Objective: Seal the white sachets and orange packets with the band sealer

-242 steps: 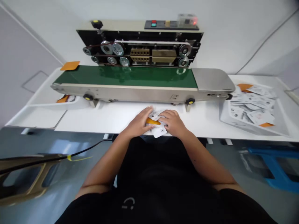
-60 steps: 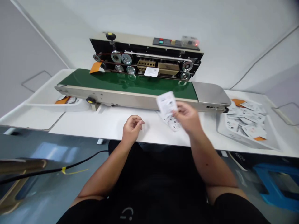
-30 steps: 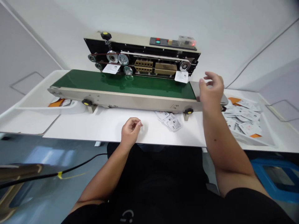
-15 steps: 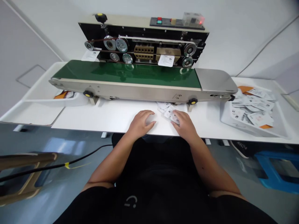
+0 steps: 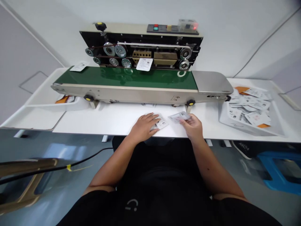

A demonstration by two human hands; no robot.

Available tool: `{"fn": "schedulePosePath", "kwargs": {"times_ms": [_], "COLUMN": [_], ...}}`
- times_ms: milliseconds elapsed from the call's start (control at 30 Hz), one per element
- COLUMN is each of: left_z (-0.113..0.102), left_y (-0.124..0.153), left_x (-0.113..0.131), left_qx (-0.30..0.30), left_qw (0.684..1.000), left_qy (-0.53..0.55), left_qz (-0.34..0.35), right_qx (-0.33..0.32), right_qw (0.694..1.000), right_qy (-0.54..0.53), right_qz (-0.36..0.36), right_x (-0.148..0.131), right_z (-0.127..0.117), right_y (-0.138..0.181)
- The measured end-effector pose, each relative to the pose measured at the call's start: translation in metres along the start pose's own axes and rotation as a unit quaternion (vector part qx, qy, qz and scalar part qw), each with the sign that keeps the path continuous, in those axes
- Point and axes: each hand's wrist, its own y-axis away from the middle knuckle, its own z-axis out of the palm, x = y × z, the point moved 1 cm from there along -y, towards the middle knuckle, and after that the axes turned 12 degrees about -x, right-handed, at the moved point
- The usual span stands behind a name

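My left hand [image 5: 144, 126] lies flat on the white table [image 5: 113, 119], fingers spread over a small stack of white sachets [image 5: 161, 122]. My right hand [image 5: 192, 126] pinches one sachet [image 5: 179, 116] and holds it just above the table. Behind them runs a band sealer with a green conveyor belt [image 5: 127, 78]. One white sachet [image 5: 144, 64] rides under the sealing head, and another sachet [image 5: 79, 66] sits at the belt's left end.
A white tray [image 5: 277, 128] at the right holds several white and orange sachets. A white tray [image 5: 47, 108] at the left holds a few sealed ones. The sealer's steel infeed plate [image 5: 211, 81] is at the belt's right. A blue stool [image 5: 279, 169] stands on the floor.
My right hand has lifted one sachet off the stack. My left hand slid onto the remaining sachets. The two sachets on the belt travelled leftward.
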Motion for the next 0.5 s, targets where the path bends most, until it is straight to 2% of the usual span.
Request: {"fn": "schedulePosePath", "kwargs": {"times_ms": [67, 133, 267, 367, 433, 500], "left_z": [0.002, 0.003, 0.002, 0.001, 0.001, 0.000], "left_y": [0.000, 0.000, 0.000, 0.001, 0.001, 0.002], "left_x": [-0.001, -0.001, -0.001, -0.001, 0.000, 0.000], "left_qx": [0.006, 0.012, 0.021, 0.021, 0.022, 0.023], "left_qw": [1.000, 1.000, 1.000, 1.000, 1.000, 1.000], "left_qy": [0.002, 0.002, 0.004, 0.006, 0.006, 0.006], "left_qz": [0.001, 0.001, 0.001, 0.002, 0.004, 0.004], "right_qx": [0.049, 0.064, 0.036, 0.004, 0.019, 0.054], "right_qw": [0.997, 0.995, 0.997, 0.998, 0.997, 0.993], "right_qy": [-0.062, -0.078, -0.072, -0.036, -0.002, 0.029], "right_qz": [0.002, -0.002, -0.016, -0.046, -0.081, -0.104], "right_x": [0.004, 0.007, -0.001, -0.030, -0.059, -0.088], "right_z": [0.000, 0.000, -0.001, -0.014, -0.032, -0.053], "right_y": [-0.003, -0.004, -0.004, -0.015, -0.037, -0.072]}}
